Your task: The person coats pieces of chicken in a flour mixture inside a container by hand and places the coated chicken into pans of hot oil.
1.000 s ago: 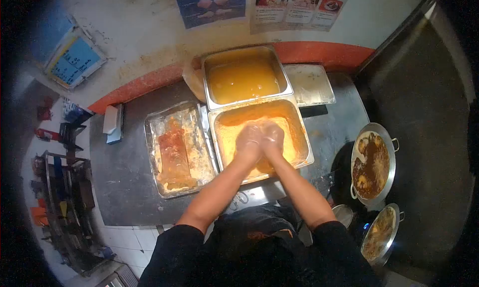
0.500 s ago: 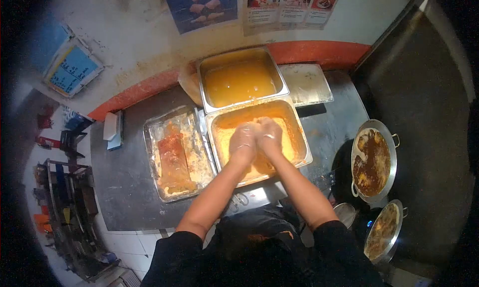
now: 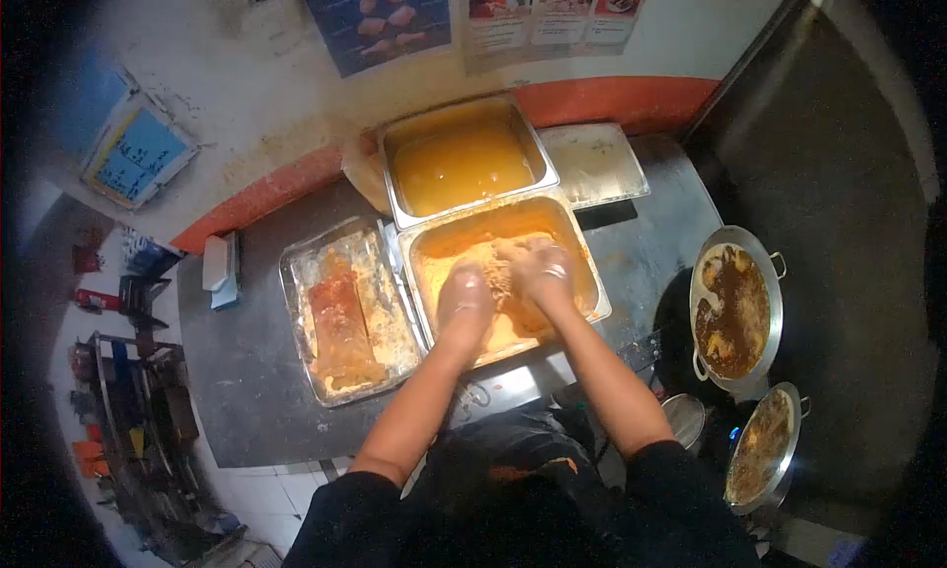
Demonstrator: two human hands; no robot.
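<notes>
A deep metal pan (image 3: 592, 290) of orange-yellow breading flour (image 3: 434, 272) stands before me, and both my hands are down in it. My left hand (image 3: 466, 294) is at the middle left of the pan, its fingers sunk in or hidden by the flour. My right hand (image 3: 545, 272) is at the right, beside a crumbly, flour-coated clump (image 3: 505, 270) between the hands; what is inside the clump does not show. Both hands look shiny, as if in thin clear gloves. Their fingers are blurred, so their grip is unclear.
Behind stands a pan of yellow liquid (image 3: 464, 173). To the left lies a flour-dusted tray (image 3: 400, 321) with a reddish slab (image 3: 337, 316). A flat metal lid (image 3: 597, 163) is at the back right. Two pans of dark bubbling oil (image 3: 732, 306) (image 3: 762, 445) stand at the right.
My hands, close together over the flour before, have moved apart, the left one slightly left and the right one to the right. A crumbly clump now shows between them. The view has shifted slightly.
</notes>
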